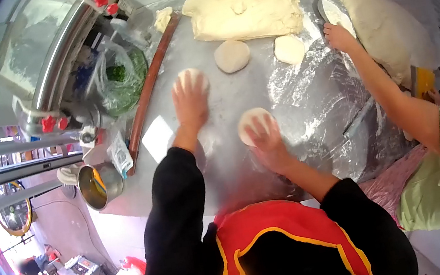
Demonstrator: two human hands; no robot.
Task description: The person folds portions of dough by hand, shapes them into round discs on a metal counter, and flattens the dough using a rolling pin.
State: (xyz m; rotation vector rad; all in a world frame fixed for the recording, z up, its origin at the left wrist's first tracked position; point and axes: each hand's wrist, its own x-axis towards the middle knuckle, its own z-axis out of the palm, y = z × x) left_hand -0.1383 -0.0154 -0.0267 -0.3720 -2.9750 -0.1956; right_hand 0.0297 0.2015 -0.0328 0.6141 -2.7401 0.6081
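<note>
Left grip (pixel 191 102), spread wide, covers the far-left dough disc (pixel 199 73); right grip (pixel 267 142), likewise spread, covers the near disc (pixel 244 130), nearer and rightward on the tabletop (pixel 222 95)

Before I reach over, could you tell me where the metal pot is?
In the head view, the metal pot is at the left edge of the table, near the blue-and-white packet and brown rod.

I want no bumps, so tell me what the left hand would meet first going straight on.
Past the dough round under it, the left hand would probably meet the big dough slab at its left end, though the rolling pin's tip is close.
</note>
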